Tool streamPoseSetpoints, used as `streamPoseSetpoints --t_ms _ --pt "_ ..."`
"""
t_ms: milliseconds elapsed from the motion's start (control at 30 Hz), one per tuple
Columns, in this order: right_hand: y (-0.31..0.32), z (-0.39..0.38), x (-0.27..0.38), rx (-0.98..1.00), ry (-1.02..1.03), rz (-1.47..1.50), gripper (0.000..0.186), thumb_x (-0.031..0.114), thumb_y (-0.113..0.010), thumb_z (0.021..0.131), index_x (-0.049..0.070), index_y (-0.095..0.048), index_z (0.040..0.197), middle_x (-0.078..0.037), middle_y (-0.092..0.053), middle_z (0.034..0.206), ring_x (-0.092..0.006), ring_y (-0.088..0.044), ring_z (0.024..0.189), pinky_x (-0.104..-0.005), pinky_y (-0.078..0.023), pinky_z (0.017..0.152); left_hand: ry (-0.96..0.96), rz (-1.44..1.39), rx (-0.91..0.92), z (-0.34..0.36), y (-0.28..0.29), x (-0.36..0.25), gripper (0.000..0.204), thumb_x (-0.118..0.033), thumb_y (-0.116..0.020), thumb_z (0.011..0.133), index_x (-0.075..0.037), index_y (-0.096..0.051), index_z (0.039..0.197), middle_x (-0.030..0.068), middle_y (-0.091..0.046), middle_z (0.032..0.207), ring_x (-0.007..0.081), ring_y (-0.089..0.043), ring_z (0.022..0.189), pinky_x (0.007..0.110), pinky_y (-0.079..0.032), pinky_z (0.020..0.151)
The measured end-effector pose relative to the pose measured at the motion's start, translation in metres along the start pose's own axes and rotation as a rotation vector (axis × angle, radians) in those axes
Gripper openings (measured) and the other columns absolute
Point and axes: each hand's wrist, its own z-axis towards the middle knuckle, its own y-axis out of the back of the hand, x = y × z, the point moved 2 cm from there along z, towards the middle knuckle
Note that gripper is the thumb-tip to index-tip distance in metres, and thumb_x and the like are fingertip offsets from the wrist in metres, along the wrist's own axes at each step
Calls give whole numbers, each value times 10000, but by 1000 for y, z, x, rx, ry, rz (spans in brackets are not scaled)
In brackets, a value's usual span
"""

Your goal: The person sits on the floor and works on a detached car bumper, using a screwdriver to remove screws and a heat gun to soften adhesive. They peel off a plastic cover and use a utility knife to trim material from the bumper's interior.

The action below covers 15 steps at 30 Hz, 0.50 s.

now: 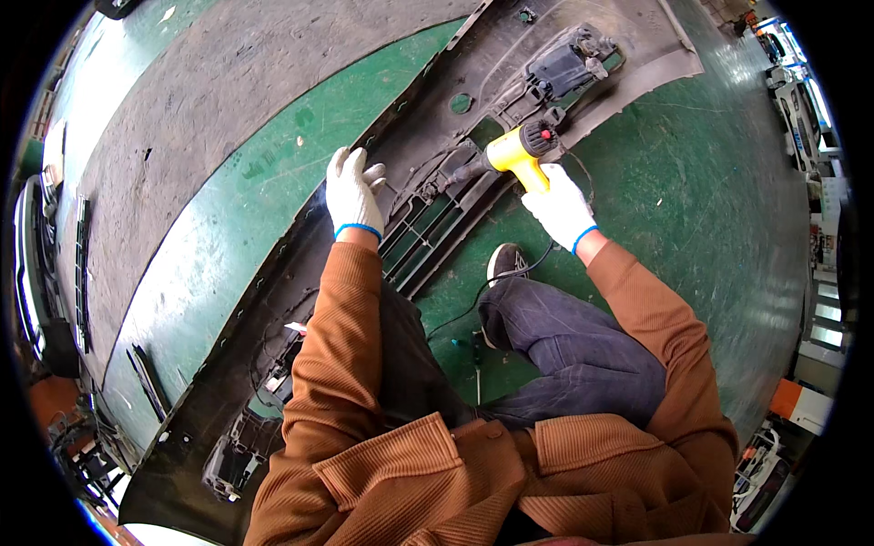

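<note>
My right hand (559, 210), in a white knit glove with a blue cuff, is closed around the handle of a yellow heat gun (512, 151). Its dark nozzle points left and down toward the inner side of a car bumper (300, 238), which lies diagonally across the floor. My left hand (353, 193), gloved the same way, is at the bumper's far edge with its fingers apart and nothing visibly in them. Between the hands lie the bumper's black slatted grille (426, 232) and some thin wiring. A dark cable (480, 296) runs over the floor beneath my right arm.
A screwdriver (477, 364) lies on the green floor by my leg and shoe (506, 264). Beyond the bumper spreads a grey mat (196, 118). Black trim strips (148, 382) and another bumper (36, 273) are at the left; assorted parts line the right rim.
</note>
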Motion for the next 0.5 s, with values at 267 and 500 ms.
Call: streamPoseSetpoints --t_ms 267,500 --pt "-2 0 -9 -1 16 11 603 234 -783 898 -7 -567 1407 -237 -716 1212 -359 -717 1111 -428 -557 978 -4 22 1 -2 -5 3 562 -217 -689 1033 -76 -509 1546 118 -702 1359 236 -757 913 333 -567 697" --pt "-4 1 -14 8 25 55 607 221 -794 889 -10 -569 1403 -227 -718 1206 -345 -718 1092 -425 -560 970 10 24 7 -1 -6 7 542 -219 -686 1036 -91 -520 1536 111 -702 1357 233 -759 911 332 -570 693"
